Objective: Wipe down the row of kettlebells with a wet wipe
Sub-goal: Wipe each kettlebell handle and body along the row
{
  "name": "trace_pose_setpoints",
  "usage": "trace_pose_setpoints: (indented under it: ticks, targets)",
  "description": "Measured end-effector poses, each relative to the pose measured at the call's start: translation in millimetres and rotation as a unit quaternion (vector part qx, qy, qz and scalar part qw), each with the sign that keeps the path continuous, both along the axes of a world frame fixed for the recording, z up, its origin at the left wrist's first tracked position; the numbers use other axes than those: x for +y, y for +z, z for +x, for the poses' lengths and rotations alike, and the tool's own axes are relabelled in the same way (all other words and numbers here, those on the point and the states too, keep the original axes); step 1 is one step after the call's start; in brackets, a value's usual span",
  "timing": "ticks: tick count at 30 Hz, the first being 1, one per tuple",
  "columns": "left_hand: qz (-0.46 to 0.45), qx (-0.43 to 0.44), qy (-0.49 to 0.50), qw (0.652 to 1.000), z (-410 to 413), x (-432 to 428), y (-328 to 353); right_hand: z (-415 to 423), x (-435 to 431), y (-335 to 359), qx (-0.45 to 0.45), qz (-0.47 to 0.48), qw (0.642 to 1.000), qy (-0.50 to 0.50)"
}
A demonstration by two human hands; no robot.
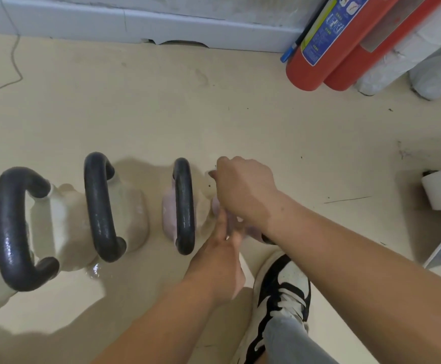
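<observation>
The floor (240, 114) is pale beige, scuffed and shiny, and meets a white skirting board (135, 24) well beyond the fingers. Two red fire extinguishers (327, 48) lean there, up and to the right of the fingers, with white wrapped bundles (403, 56) beside them. A thin cable (14, 61) trails far to the left.

The kettlebells stand in a row running left to right. Left of the fingers are a large cream kettlebell (56, 219), a smaller cream kettlebell (132, 211) and, just beside the fingers, a pink kettlebell (168, 208). Their black handles are all upright, with each long axis pointing away toward the wall.

A second pink kettlebell (253, 232) sits directly under both hands, mostly hidden.

The right hand (243, 190) is closed over its top, fingers curled round what seems to be its handle, whose black end peeks out below the wrist. The left hand (219, 258) reaches up against the pink body. I cannot tell whether its fingers pinch anything, and no wipe can be made out. A black-and-white shoe (282, 285) is planted just below the hands.
</observation>
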State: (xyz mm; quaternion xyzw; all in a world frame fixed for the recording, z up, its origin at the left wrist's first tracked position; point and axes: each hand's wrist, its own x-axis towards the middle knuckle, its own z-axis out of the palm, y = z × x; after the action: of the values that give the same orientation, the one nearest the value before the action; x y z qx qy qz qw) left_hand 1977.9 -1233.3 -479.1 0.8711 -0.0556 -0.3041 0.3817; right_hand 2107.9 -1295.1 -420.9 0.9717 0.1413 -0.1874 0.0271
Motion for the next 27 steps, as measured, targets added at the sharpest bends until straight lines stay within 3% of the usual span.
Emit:
trace_pose_setpoints:
  ticks: [2,5,9,12,15,18,22,24,27]
  targets:
    - [-0.004,0.014,-0.003,1.000,2,0,1,15,0,-3,0.069,0.006,0.997,-0.025]
    - [0.006,0.018,0.005,1.000,3,2,6,6,-19,-3,0.095,0.146,0.980,-0.093]
    - [-0.007,-0.011,0.017,1.000,-1,-1,6,-62,-61,-10,-0.051,0.239,0.967,-0.078]
    - [0.019,0.014,0.013,1.000,-1,-1,5,-107,-90,-38,-0.166,0.296,0.938,-0.074]
    - [0.023,0.018,0.000,1.000,0,-2,2,-131,-104,-65,-0.167,0.336,0.917,-0.136]
    - [0.030,0.022,-0.008,0.999,-1,-3,3,-138,-111,-67,-0.129,0.334,0.921,-0.154]
    - [0.013,0.054,0.002,0.998,-4,-6,17,-140,-145,-51,-0.034,0.221,0.965,-0.138]
    - [0.006,0.072,0.037,0.997,-7,-8,24,-137,-155,-29,0.023,0.257,0.936,-0.239]
    - [-0.022,0.083,0.112,0.990,-11,-9,33,-120,-143,8,0.040,0.370,0.860,-0.349]
